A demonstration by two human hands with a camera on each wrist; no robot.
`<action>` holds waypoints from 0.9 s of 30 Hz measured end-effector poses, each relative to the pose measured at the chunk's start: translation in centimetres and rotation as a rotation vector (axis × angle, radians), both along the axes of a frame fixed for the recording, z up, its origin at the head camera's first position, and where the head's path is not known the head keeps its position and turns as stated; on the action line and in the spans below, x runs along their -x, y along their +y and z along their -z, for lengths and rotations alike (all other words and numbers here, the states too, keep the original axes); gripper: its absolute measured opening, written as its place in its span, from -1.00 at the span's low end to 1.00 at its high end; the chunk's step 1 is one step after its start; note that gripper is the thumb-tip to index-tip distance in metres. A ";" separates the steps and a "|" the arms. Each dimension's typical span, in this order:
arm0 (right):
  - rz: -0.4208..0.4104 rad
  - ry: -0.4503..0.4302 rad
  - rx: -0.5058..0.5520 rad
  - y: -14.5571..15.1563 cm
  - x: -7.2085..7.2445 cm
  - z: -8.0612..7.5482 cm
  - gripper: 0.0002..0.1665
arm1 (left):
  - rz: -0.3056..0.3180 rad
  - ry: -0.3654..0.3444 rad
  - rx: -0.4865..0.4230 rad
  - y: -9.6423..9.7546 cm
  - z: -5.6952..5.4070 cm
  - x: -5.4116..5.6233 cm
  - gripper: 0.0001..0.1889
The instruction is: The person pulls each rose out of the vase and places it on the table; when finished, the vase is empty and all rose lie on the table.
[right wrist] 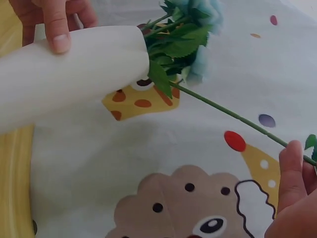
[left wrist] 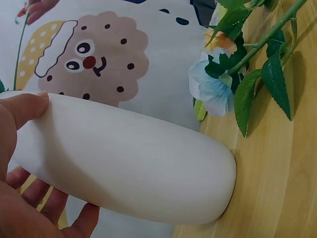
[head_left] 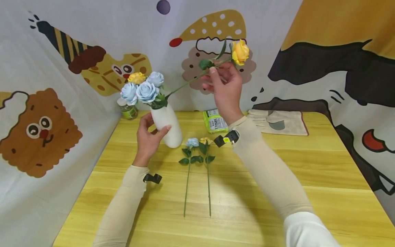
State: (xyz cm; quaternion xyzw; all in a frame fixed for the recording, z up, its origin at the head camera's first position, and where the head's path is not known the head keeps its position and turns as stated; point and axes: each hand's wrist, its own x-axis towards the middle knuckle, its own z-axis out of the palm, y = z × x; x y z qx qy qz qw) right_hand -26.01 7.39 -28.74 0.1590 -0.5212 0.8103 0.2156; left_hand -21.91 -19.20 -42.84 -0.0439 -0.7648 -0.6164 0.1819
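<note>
My left hand (head_left: 149, 137) grips the white vase (head_left: 168, 125), thumb on one side and fingers round the other; the vase stands tilted on the table. Three blue roses (head_left: 147, 92) and a yellow rose (head_left: 137, 78) fill its mouth. Up and to the right, my right hand (head_left: 226, 85) pinches the stem of another yellow rose (head_left: 240, 52) just below its bloom. That stem (right wrist: 223, 109) slants down, its lower end at the vase mouth among the leaves. On the table right of the vase lie a blue rose (head_left: 192, 142) and a yellow rose (head_left: 206, 140), stems toward me.
A small jar (head_left: 129, 111) stands at the back left, behind the vase. At the back edge lie a green-and-white packet (head_left: 214, 121) and a pale work glove (head_left: 277, 121). A printed cloth (head_left: 172, 20) hangs behind the wooden table (head_left: 277, 192).
</note>
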 end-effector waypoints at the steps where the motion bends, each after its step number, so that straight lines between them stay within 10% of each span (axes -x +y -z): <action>1: 0.006 0.012 0.026 0.3 -0.1 0.1 -0.88 | -0.002 -0.004 0.001 0.0 0.0 0.0 -0.23; 27: 0.109 -0.131 -0.057 6.6 -2.9 6.6 -0.82 | 0.006 -0.013 -0.009 0.0 0.1 0.1 -0.24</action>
